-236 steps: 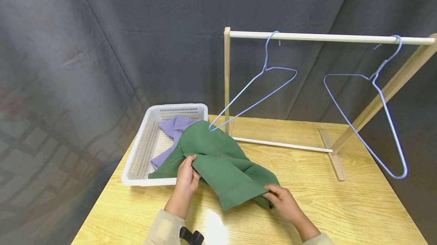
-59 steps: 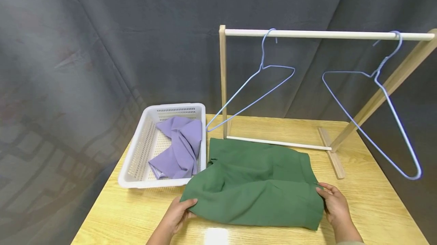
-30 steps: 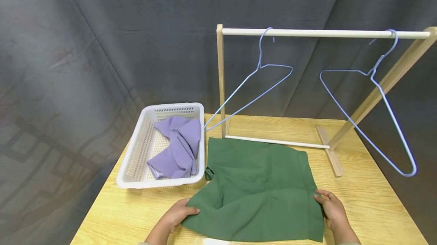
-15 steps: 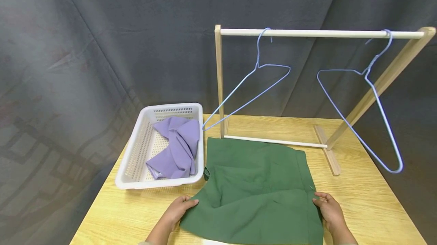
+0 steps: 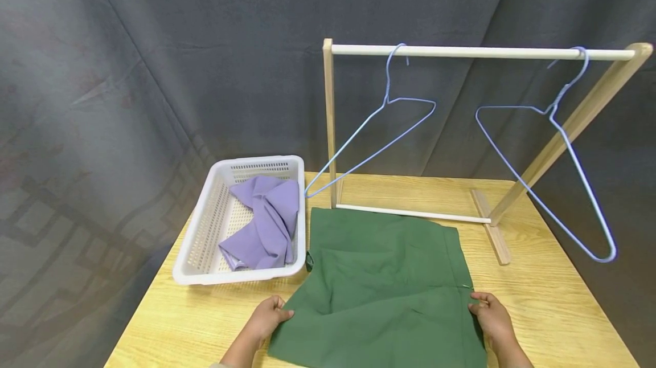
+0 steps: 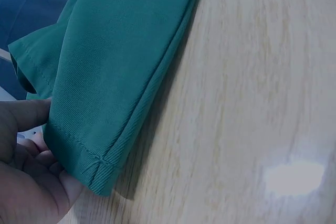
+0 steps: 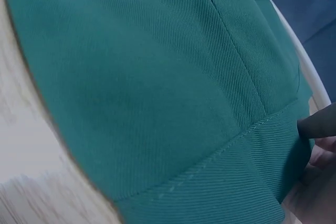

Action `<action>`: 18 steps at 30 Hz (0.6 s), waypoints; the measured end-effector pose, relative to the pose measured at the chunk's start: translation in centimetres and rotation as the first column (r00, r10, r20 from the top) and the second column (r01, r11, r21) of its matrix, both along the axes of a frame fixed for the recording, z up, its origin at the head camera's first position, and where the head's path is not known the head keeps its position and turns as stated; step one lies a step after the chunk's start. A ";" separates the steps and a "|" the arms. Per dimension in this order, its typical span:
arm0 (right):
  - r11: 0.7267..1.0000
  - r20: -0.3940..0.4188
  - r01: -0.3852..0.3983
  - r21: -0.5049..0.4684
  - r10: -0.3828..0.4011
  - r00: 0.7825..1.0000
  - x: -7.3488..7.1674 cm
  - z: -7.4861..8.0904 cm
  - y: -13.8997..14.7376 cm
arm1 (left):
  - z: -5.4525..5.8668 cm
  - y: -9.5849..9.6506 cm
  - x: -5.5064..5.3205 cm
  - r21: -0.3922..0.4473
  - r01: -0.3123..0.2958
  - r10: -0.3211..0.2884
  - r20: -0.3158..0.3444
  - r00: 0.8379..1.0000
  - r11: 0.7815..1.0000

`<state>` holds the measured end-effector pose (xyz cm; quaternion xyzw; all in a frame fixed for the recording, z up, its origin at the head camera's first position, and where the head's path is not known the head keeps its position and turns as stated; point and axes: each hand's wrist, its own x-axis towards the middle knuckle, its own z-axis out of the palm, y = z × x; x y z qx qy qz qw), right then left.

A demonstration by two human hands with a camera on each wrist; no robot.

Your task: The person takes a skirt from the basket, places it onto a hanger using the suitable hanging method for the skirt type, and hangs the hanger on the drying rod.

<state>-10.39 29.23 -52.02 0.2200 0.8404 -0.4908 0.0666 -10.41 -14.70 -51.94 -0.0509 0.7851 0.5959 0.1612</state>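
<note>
Green shorts [image 5: 379, 277] lie spread on the wooden table in the head view, legs toward the left and waistband toward the right; their near edge runs out of frame. My left hand [image 5: 265, 319] pinches the near leg's hem, thumb on top. In the left wrist view, that leg's hem corner [image 6: 102, 166] stands slightly off the table beside the fingers. At the other end my right hand [image 5: 493, 319] pinches the waistband [image 7: 226, 182] edge, thumb on top in the right wrist view; its other fingers are partly hidden underneath.
A white perforated basket [image 5: 191, 268] holding a purple cloth [image 5: 269, 225] stands left of the shorts. Behind them is a wooden rack [image 5: 487, 53] carrying two blue wire hangers, the left hanger [image 5: 369, 120] and the right hanger [image 5: 579, 157]. A grey curtain [image 5: 205, 72] backs the table.
The shorts, earlier bunched and partly over the basket, now lie spread on the table. My hands have moved apart and drawn the near edge toward me; the last half second shows only slight shifts.
</note>
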 end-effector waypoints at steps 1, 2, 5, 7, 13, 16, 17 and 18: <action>1.000 -0.003 0.004 0.002 -0.004 1.000 0.0 0.0 -0.1 | -0.1 0.0 0.0 -0.009 0.000 0.000 -0.010 1.000 1.000; 1.000 -0.008 0.009 0.009 -0.009 1.000 0.0 0.1 -0.2 | -0.1 0.0 0.0 -0.021 0.003 -0.003 -0.020 1.000 1.000; 0.999 -0.029 0.016 0.049 -0.015 0.999 0.1 0.1 -0.5 | -0.4 -0.1 0.1 -0.080 0.008 -0.013 -0.064 0.998 0.997; 0.997 -0.042 0.011 0.076 -0.008 0.999 0.1 0.1 -0.6 | -0.6 -0.1 0.1 -0.136 0.012 -0.026 -0.100 0.995 0.991; 0.987 -0.073 0.005 0.158 0.007 0.997 0.1 0.0 -0.8 | -0.7 0.1 0.1 -0.300 0.021 -0.083 -0.196 0.977 0.954; 0.981 -0.083 -0.001 0.191 0.018 0.996 0.1 0.0 -0.9 | -0.4 0.2 0.1 -0.370 0.019 -0.110 -0.226 0.968 0.929; 0.979 -0.083 -0.008 0.202 0.025 0.996 0.1 -0.1 -0.8 | -0.4 0.1 0.1 -0.403 0.013 -0.120 -0.242 0.963 0.915; 0.978 -0.079 -0.019 0.210 0.036 0.996 0.1 -0.1 -0.8 | -0.3 0.1 0.1 -0.434 0.003 -0.125 -0.253 0.959 0.901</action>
